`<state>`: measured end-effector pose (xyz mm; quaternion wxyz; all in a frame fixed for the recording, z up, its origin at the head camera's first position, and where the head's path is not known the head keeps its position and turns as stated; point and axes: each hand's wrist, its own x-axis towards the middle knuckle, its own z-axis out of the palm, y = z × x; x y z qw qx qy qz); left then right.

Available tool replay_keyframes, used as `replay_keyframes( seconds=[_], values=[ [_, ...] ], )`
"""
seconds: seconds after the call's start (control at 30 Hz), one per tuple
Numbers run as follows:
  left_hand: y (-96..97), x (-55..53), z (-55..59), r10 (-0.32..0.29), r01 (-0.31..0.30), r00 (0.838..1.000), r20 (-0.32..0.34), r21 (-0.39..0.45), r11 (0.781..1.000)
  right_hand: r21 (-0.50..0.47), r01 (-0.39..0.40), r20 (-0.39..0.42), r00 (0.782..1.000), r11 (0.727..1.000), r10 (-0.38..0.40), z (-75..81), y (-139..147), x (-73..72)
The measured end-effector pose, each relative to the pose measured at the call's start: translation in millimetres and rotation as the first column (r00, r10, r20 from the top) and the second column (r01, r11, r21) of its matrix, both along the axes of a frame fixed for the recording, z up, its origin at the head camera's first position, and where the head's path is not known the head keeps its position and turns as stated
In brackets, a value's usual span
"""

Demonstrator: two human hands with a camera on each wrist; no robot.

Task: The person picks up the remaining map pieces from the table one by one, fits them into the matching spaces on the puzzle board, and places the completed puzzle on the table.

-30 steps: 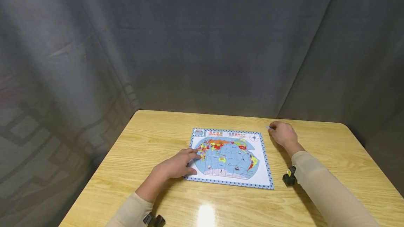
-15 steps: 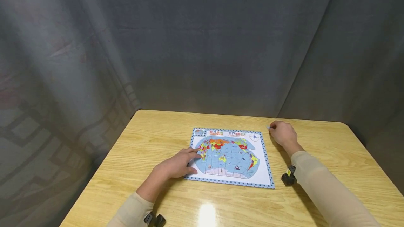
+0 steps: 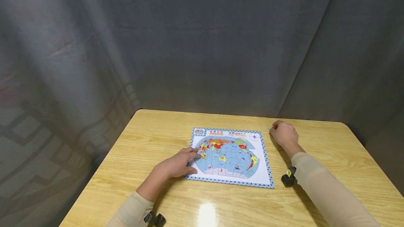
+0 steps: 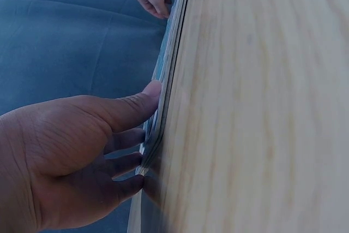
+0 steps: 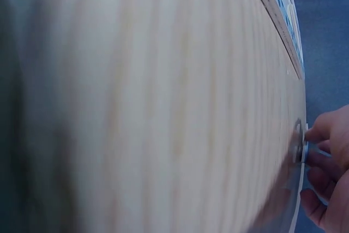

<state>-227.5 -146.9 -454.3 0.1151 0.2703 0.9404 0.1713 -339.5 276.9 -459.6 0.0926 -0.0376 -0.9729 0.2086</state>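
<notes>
A world map jigsaw board [image 3: 264,167] with a blue dotted border lies flat on the table. Its map is made of interlocking pieces, and a white notch shows at the map's upper right. My left hand [image 3: 178,164] rests on the board's left edge, fingers extended over the map and thumb near the lower left corner. In the left wrist view the thumb [image 4: 147,94] lies at the board's edge. Beyond the board's upper right corner, my right hand [image 3: 284,134] pinches a small light blue puzzle piece [image 3: 269,128] low at the table, mostly hidden by the fingers.
The wooden table [image 3: 151,125] reaches back to a grey curtain [image 3: 202,45], which also hangs along the left side. Small black cameras are strapped at both wrists, the right one [image 3: 288,178] low over the table.
My right hand, with the puzzle piece, has shifted very slightly to the right. My left hand and the board have stayed in place.
</notes>
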Motion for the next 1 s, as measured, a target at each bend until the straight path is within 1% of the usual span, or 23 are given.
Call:
replay_keyframes(
  seconds=[0.2, 0.67, 0.87, 1.0],
  values=[
    [-0.4, 1.5, -0.1, 0.0, 0.0, 1.0, 0.011, 0.004, 1.0, -0.01, -0.002, -0.003, 1.0, 1.0, 0.002, -0.4, -2.2, 4.8],
    [-0.3, 1.9, -1.4, 0.005, -0.005, 1.0, 0.018, 0.003, 1.0, -0.013, -0.102, -0.037, 0.994, 0.995, 0.101, 6.0, -18.3, 25.0],
    [-0.5, 0.9, 0.1, 0.002, -0.002, 1.0, 0.02, 0.011, 1.0, -0.038, -0.141, -0.018, 0.99, 0.989, 0.141, 10.1, -30.4, 36.2],
    [-0.7, 0.0, 0.4, -0.013, 0.013, 1.0, 0.001, 0.017, 1.0, -0.043, -0.168, -0.013, 0.986, 0.985, 0.167, 12.2, -38.4, 44.1]
  ],
)
